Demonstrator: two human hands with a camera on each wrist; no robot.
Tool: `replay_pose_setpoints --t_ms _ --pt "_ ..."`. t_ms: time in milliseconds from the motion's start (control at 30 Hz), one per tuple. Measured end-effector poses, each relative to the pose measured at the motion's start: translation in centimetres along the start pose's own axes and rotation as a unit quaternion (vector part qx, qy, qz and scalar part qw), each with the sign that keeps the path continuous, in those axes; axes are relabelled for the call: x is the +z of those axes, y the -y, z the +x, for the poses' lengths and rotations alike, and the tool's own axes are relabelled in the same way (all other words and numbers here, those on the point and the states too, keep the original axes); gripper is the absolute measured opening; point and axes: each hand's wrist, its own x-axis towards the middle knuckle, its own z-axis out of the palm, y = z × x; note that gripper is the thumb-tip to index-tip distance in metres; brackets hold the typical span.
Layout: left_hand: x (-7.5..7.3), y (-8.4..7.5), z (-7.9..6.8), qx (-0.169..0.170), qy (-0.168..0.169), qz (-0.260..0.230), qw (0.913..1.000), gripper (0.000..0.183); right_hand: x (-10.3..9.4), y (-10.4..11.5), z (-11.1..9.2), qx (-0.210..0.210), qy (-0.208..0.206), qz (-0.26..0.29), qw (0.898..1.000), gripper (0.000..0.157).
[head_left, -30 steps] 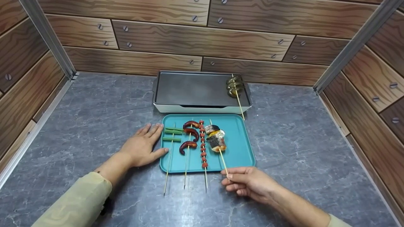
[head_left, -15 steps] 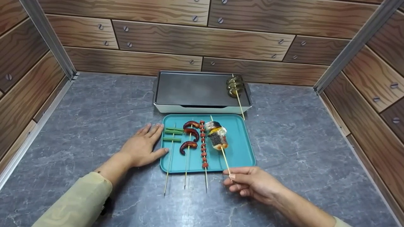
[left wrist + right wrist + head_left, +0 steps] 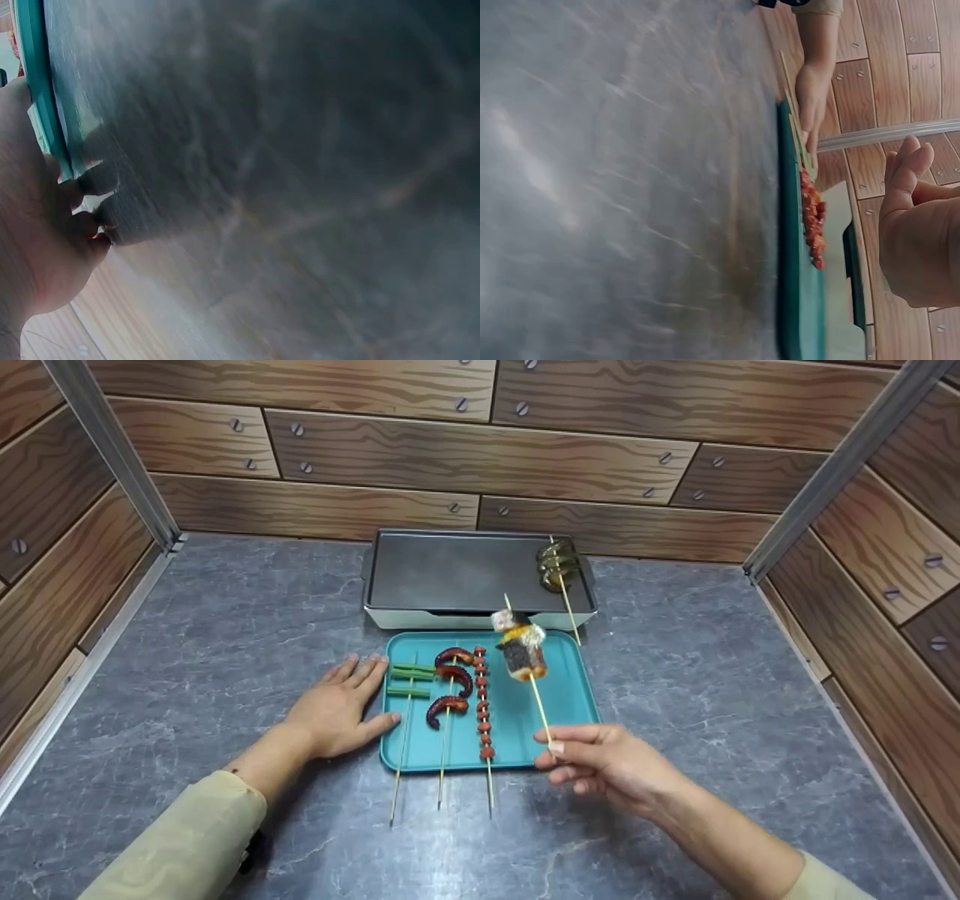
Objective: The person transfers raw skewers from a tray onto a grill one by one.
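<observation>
Between thumb and fingers my right hand (image 3: 600,761) pinches the lower end of a thick skewer (image 3: 523,649) with dark-skinned, silvery and yellow chunks. It is raised, its tip overlapping the griddle's front edge in the head view. In the right wrist view the right hand (image 3: 919,225) appears at the right, the skewer hidden. My left hand (image 3: 337,709) lies flat with straight fingers at the left edge of the teal tray (image 3: 559,720). On the tray lie a green vegetable skewer (image 3: 409,692), a skewer of dark red tentacles (image 3: 448,703) and one of small red pieces (image 3: 484,709).
Behind the tray stands a flat griddle (image 3: 457,570) with a dark plate and pale sides. A skewer of dark green, glossy pieces (image 3: 556,566) lies at its right end, its stick jutting over the front. Wood-patterned walls (image 3: 480,450) enclose the grey marbled table (image 3: 690,675).
My right hand has lifted the thick skewer off the tray and moved it forward, toward the griddle. The left hand and the other skewers have stayed in place.
</observation>
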Motion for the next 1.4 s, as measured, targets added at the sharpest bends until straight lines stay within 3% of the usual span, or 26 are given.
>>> replay_pose_setpoints --t_ms 433,1000,1400 --pt "0.0 -0.2 -0.1 0.000 -0.001 0.002 1.0000 0.093 -0.6 3.9 3.6 -0.016 -0.037 -0.051 0.998 0.045" --pt "-0.1 -0.1 0.0 -0.001 0.000 0.001 1.0000 0.094 -2.4 5.9 11.5 -0.039 -0.073 -0.009 0.997 0.043" --pt "-0.1 -0.2 0.1 -0.001 0.002 0.008 1.0000 0.094 -3.0 6.0 14.2 -0.033 -0.079 0.011 0.996 0.044"
